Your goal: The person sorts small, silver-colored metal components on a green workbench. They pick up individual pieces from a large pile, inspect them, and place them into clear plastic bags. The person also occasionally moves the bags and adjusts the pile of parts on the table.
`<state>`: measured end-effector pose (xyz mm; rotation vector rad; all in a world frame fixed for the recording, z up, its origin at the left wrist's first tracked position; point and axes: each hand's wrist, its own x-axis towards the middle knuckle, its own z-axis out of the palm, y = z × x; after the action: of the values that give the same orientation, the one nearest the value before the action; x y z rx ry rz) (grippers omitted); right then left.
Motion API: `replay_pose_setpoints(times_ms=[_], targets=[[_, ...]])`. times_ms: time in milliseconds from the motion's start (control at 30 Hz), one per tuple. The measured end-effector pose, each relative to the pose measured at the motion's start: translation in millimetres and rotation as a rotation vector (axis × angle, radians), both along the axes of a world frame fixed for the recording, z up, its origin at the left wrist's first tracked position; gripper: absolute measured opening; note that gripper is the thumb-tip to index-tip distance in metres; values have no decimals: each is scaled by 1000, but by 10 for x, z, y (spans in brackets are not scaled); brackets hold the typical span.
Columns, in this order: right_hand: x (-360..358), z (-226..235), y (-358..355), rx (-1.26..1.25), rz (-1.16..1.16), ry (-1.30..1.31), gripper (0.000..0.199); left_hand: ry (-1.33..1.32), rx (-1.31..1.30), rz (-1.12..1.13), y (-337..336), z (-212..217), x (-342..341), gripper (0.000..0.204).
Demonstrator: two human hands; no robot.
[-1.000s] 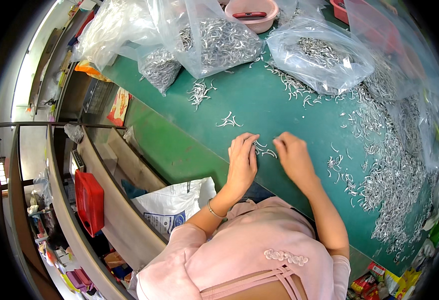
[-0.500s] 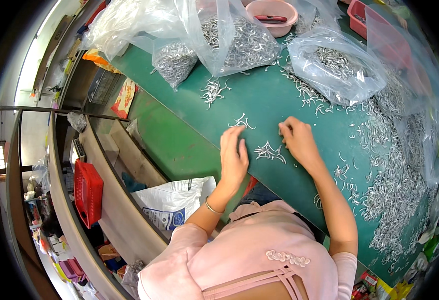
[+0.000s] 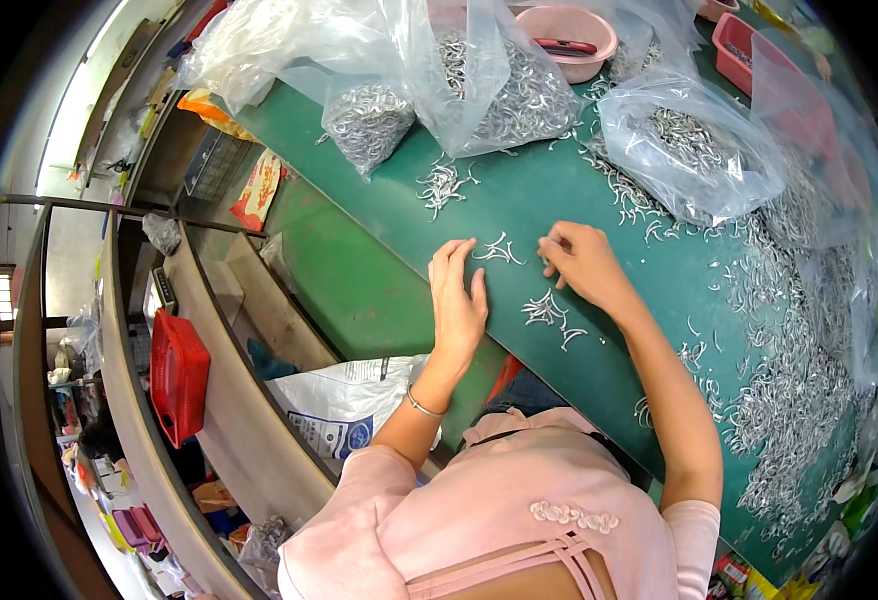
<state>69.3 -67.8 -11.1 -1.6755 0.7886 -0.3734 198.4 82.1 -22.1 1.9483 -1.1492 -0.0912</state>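
Two small sorted clusters of metal hooks (image 3: 549, 312) lie near the hands on the green table (image 3: 359, 290), left hand (image 3: 457, 300) flat with fingers spread, right hand (image 3: 581, 262) curled, apparently pinching hooks, while the great heap (image 3: 799, 380) at right and full bags (image 3: 499, 80) far off remain.

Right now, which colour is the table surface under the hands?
Dark green table surface; the head view shows it, scattered with small silver metal hooks.

Your left hand (image 3: 457, 300) lies flat, palm down, fingers spread. Your right hand (image 3: 581, 262) is curled, fingertips pinched together, forearm extended.
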Motion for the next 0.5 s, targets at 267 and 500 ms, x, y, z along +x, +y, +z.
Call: replay_pose_setpoints(times_ms=[267,500], targets=[[-246,93,25,542,-85,-151,22,-254,201,-237,-250,81,26,24],[-381,104,81,580,-115,-162,23,-41,-45,-236,-330,35,128,12]])
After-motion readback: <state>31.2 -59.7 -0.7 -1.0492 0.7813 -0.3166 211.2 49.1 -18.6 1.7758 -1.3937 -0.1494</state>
